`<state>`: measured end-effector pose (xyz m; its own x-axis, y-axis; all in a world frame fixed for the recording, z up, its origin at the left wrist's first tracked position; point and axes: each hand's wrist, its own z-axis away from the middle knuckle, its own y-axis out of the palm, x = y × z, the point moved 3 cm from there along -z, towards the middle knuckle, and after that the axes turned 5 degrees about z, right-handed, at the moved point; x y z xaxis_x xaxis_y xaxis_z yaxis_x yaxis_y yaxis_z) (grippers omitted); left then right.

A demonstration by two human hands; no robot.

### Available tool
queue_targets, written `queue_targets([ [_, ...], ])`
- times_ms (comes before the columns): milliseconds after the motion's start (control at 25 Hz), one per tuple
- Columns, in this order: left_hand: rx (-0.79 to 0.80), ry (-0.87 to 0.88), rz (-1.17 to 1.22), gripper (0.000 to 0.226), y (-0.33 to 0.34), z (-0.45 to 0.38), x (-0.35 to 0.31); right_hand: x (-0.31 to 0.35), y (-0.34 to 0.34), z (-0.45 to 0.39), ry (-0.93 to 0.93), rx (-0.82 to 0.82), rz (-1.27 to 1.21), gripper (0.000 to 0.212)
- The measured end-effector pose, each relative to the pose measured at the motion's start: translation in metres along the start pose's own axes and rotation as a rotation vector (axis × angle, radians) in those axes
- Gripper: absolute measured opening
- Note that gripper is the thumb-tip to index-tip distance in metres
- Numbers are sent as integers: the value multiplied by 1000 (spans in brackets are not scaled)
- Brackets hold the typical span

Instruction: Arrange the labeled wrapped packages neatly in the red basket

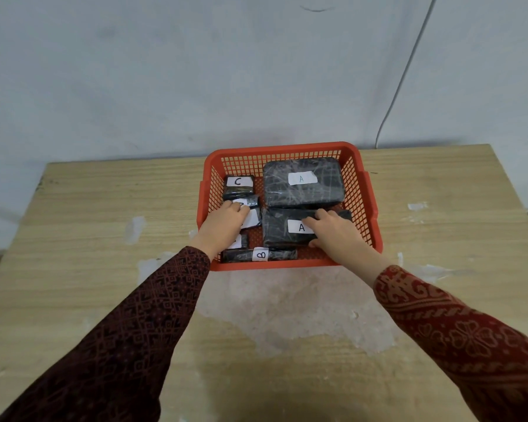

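The red basket (290, 147) stands at the table's far middle and holds several black wrapped packages with white labels. A large A package (302, 185) lies at its back right. In front of it lies a second A package (282, 228), and my right hand (337, 234) grips its right end. A small C package (238, 187) sits at the back left. My left hand (226, 223) rests on small packages (252, 219) on the left, hiding their labels. A long thin B package (259, 255) lies along the front wall.
The basket sits on a worn wooden table (104, 208) against a pale wall. A thin white cable (409, 68) runs down the wall behind the basket's right corner. Peeled patches mark the tabletop in front of the basket.
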<state>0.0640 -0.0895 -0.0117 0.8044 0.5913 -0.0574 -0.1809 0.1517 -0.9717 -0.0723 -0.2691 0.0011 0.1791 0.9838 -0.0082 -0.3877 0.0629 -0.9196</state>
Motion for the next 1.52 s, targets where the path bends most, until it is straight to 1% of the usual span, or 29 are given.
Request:
queue_targets([
  [120,11,23,-25,36,-1,1,-1,-2,-2,-2,-21,7,-16,53],
  [400,5,52,-59,44,-3,1,-1,-1,2,2,33,-12,-84,54],
  [600,-26,1,-14,44,0,4,-7,9,-4,-3,42,12,37,53],
  [640,-41,-17,-3,43,0,6,-8,13,-5,-4,45,13,70,51],
  [720,-123,-49,58,40,-2,13,-11,22,-6,-6,49,1,109,49],
  [800,-180,-11,147,35,-3,19,-20,26,-5,-8,66,-14,114,49],
  [840,-165,24,188,32,-3,22,-25,26,-4,-8,74,-20,112,50],
  [920,-59,33,257,28,-1,23,-33,22,-3,-8,80,-25,103,54],
  [1000,63,-44,308,23,0,19,-32,15,-1,-7,82,-19,71,58],
  [1080,129,-92,368,12,1,16,-30,10,-1,-5,88,-30,37,60],
  [1120,146,-87,380,6,1,16,-30,9,-1,-4,97,-38,35,60],
  [1160,152,-73,386,1,0,17,-31,9,-1,-5,104,-48,36,60],
  [1280,147,-58,377,9,-6,20,-35,14,-3,-4,123,-67,21,61],
  [1400,139,-55,349,6,-9,23,-34,7,-8,-2,91,-52,-50,61],
  [1440,116,-53,329,4,-13,25,-35,3,-10,1,77,-42,-115,60],
  [1480,67,-39,311,5,-15,27,-35,0,-9,3,68,-31,-200,58],
  [1520,-12,-33,271,9,-18,28,-34,-1,-10,8,55,-51,-249,56],
])
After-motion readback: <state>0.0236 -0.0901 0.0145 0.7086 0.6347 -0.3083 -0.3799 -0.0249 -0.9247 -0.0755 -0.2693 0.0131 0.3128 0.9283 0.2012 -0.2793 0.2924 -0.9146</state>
